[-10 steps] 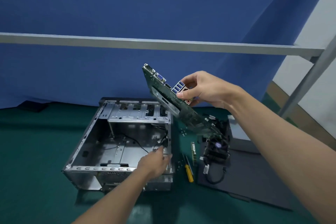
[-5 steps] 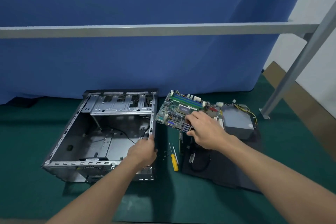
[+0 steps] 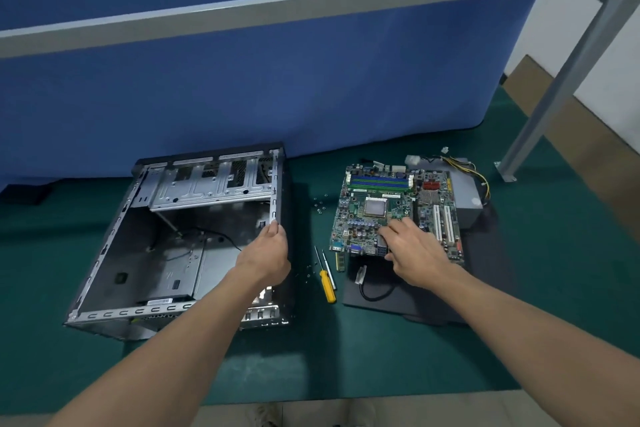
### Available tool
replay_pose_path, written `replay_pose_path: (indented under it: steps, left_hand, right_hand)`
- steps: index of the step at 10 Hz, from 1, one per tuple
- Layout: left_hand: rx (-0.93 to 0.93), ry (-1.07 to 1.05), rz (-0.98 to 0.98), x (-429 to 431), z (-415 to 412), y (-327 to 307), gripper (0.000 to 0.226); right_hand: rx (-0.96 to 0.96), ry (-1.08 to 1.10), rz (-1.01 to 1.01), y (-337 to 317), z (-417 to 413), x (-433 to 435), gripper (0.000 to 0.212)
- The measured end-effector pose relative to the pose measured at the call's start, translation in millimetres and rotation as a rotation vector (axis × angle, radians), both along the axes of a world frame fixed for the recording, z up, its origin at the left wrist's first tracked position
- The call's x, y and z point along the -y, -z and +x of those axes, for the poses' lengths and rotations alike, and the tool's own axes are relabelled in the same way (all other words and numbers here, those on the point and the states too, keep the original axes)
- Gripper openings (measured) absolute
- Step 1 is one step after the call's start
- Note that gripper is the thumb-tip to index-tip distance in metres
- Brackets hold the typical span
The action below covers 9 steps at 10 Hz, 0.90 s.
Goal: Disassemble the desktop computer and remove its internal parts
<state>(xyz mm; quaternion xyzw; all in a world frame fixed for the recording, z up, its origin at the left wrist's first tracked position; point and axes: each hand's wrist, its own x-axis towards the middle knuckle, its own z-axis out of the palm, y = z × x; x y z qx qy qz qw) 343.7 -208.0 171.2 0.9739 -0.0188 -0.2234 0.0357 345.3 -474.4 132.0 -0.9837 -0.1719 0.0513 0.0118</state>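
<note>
Computer case [image 3: 166, 253] is lying open on the green table [image 3: 346, 357] at the left. The left hand [image 3: 268, 253] is gripping its right wall, fingers curling over a thin steel rim that could be cutting skin if it slips. Loose screws [image 3: 320, 206] and a screwdriver [image 3: 327, 286] are lying where a sleeve could be scattering them. Further right, the motherboard [image 3: 377, 208] is lying on a dark mat [image 3: 485, 288]. The right hand [image 3: 412, 253] is covering its near edge. I cannot tell whether it is pinching or resting, and pressing risks flexing the board.

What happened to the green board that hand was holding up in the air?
The right hand lowered the green circuit board flat over the dark mat, fingers still on it. The left hand still grips the rim of the grey metal computer case.
</note>
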Motion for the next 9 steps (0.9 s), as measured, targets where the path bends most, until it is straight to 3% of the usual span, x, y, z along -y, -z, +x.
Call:
replay_pose_path:
  steps: [4,6,9]
  left_hand:
    - [-0.017,0.016,0.065,1,6,-2,0.063]
    - [-0.007,0.024,0.082,0,7,-3,0.059]
    - [0.007,0.035,0.053,-1,6,-4,0.062]
  right_hand:
    - [-0.077,0.221,-0.009,9,8,24,0.049]
    - [-0.142,0.331,-0.015,10,11,9,0.042]
    - [-0.153,0.327,-0.044,0,10,1,0.046]
